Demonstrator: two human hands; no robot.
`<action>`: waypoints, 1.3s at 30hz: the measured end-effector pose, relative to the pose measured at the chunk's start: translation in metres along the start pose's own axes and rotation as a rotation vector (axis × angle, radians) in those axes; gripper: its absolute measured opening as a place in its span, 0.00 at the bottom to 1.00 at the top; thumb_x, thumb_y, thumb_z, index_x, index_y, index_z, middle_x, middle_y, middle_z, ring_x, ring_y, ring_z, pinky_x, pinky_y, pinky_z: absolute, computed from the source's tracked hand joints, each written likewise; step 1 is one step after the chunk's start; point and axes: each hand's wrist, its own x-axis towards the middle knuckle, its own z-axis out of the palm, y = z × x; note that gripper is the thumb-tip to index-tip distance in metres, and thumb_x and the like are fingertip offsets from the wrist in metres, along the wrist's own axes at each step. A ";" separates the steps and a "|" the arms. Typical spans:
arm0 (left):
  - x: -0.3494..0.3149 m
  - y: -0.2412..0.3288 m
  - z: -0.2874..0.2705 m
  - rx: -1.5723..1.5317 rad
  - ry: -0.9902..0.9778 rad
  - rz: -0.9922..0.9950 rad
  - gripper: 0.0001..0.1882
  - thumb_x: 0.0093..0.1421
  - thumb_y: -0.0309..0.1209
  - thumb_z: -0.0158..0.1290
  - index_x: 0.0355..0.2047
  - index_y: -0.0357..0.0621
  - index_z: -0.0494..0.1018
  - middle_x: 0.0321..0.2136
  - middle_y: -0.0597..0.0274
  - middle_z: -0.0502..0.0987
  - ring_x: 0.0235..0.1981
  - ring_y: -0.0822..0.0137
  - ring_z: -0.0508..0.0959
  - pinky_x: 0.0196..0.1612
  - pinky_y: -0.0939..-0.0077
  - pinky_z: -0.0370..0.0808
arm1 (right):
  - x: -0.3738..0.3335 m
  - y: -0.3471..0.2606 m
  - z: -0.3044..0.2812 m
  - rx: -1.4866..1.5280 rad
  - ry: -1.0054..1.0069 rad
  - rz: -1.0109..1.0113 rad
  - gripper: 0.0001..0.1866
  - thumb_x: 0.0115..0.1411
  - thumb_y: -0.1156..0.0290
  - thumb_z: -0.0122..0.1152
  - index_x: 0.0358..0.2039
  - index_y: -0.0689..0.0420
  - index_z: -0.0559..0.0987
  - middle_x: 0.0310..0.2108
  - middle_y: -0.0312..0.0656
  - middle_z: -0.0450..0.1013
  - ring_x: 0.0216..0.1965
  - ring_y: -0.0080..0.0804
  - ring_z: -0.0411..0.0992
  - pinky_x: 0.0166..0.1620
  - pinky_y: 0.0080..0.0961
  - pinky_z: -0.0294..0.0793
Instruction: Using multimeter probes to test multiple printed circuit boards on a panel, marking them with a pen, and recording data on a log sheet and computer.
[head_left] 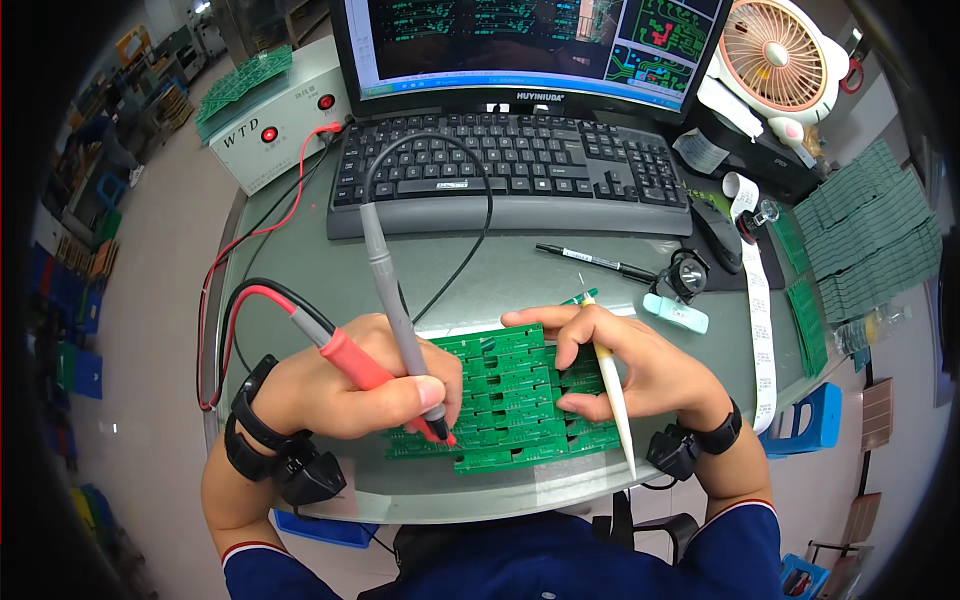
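My left hand point(345, 385) is closed round two test probes, a red one point(355, 358) and a grey one point(390, 280). Their tips come close together at the lower left part of a green circuit board panel point(505, 410); whether both touch it I cannot tell. A white pen-shaped pick point(612, 400) with a thin needle end is tucked in my right hand point(640, 365). That hand's thumb and fingers bend over the panel's right side. The panel lies flat near the table's front edge, its left part hidden by my left hand.
Behind the panel are a keyboard point(510, 165) and a monitor point(530, 50). A grey box point(280, 120) at left carries the probe leads. A black pen point(595, 262), a light blue eraser-like block point(675, 313), a mouse point(717, 235) and stacked green boards point(870, 235) are at right.
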 end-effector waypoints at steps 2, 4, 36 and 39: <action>0.000 -0.001 0.000 -0.032 -0.001 -0.020 0.19 0.61 0.38 0.38 0.26 0.39 0.75 0.19 0.55 0.74 0.23 0.59 0.75 0.29 0.66 0.70 | 0.001 -0.001 0.000 -0.006 -0.010 0.009 0.18 0.48 0.75 0.68 0.37 0.56 0.69 0.61 0.47 0.65 0.51 0.42 0.71 0.51 0.31 0.71; 0.001 0.000 0.001 -0.033 0.001 -0.014 0.19 0.61 0.38 0.38 0.26 0.38 0.75 0.20 0.55 0.74 0.24 0.59 0.75 0.30 0.67 0.70 | 0.000 -0.002 0.001 -0.018 -0.016 0.021 0.17 0.49 0.75 0.67 0.37 0.56 0.69 0.60 0.47 0.65 0.50 0.42 0.71 0.50 0.31 0.72; 0.012 0.002 0.024 -0.019 -0.301 0.179 0.15 0.61 0.36 0.40 0.36 0.44 0.76 0.49 0.62 0.77 0.60 0.64 0.70 0.69 0.50 0.38 | -0.017 -0.014 -0.008 0.100 0.048 -0.106 0.08 0.54 0.75 0.62 0.36 0.60 0.77 0.30 0.42 0.75 0.27 0.36 0.73 0.30 0.28 0.73; 0.011 0.002 0.026 0.044 -0.308 0.177 0.16 0.61 0.36 0.39 0.36 0.45 0.75 0.50 0.65 0.76 0.60 0.65 0.69 0.69 0.49 0.39 | -0.011 -0.020 -0.006 0.017 0.051 -0.085 0.08 0.52 0.77 0.65 0.33 0.60 0.77 0.29 0.41 0.74 0.27 0.36 0.73 0.30 0.28 0.73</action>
